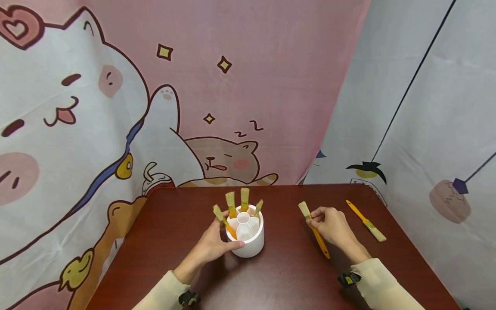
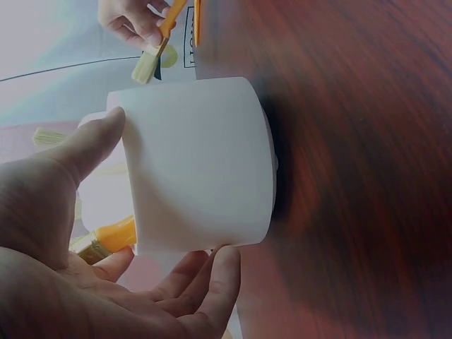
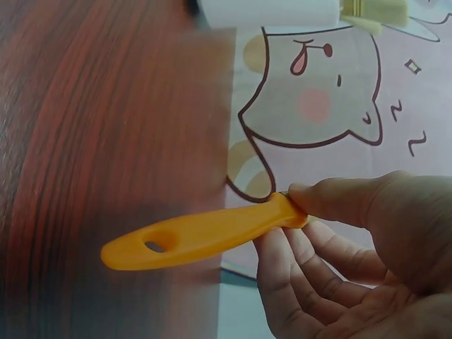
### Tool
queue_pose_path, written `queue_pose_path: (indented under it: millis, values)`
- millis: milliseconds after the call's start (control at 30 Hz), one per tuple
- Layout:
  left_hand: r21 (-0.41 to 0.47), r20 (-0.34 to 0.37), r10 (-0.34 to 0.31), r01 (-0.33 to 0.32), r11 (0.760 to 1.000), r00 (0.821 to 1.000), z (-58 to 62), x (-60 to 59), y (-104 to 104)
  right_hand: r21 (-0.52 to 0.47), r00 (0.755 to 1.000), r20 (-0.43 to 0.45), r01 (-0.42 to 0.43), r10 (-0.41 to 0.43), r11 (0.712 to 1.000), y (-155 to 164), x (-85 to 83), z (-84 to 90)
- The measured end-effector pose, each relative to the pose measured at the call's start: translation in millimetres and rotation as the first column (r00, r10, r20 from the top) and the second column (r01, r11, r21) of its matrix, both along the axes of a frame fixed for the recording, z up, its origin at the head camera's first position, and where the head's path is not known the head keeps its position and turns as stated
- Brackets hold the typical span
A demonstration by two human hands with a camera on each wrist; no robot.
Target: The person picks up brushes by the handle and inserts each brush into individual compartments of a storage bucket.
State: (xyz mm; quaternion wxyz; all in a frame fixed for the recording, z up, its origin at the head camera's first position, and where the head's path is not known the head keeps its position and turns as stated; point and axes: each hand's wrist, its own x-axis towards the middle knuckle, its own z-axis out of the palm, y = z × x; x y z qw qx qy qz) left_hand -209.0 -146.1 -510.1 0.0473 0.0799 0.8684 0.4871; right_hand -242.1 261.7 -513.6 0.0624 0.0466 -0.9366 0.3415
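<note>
Okay, the held brush point(image 1: 317, 238) ran 11-to-5 o'clock over the table point(image 1: 294, 280), bristles point(image 1: 304, 209) toward 11, at 9 o'clock of the right hand point(image 1: 334, 226), which pinched its neck; bristles hidden in the right-wrist view. The white holder point(image 1: 252, 249) sat at the brush's 9, gripped by the left hand point(image 1: 212, 243), partly hidden behind it.

Two dark-brown letters "Z" point(image 1: 256, 125): on pink fabric backdrop point(image 1: 279, 64), above far edge of brown wooden desk point(image 1: 302, 280). Black lettering point(image 1: 366, 182): white fabric point(image 1: 418, 107), behind far-right corner, illegible.
</note>
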Motion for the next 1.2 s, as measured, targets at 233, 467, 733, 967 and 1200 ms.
queue_pose_path:
  millis: [233, 467, 733, 967, 1200]
  values:
    - [-0.003, -0.007, -0.005, 0.005, 1.0, 1.0, 0.9, 1.0, 0, -0.004, 1.0, 0.006, 0.001, -0.001, 1.0, -9, 9.2, 9.5]
    - [0.005, 0.006, -0.001, 0.001, 1.0, 1.0, -0.3, 2.1, -1, -0.001, 0.999, -0.022, -0.037, 0.037, 0.999, -21, 21.3, 22.6]
    - [-0.008, -0.012, -0.012, 0.012, 1.0, 1.0, 1.0, -0.2, -2, -0.004, 0.997, -0.042, -0.066, 0.066, 0.998, -34, 32.0, 37.8]
    - [-0.006, -0.025, -0.031, 0.031, 0.999, 0.999, 1.7, 0.4, -2, -0.022, 0.995, -0.052, -0.091, 0.09, 0.996, -46, 40.2, 47.2]
    - [-0.006, -0.016, -0.036, 0.036, 0.999, 0.999, 2.9, 0.3, -4, -0.033, 0.991, -0.078, -0.111, 0.108, 0.993, -54, 43.5, 51.5]
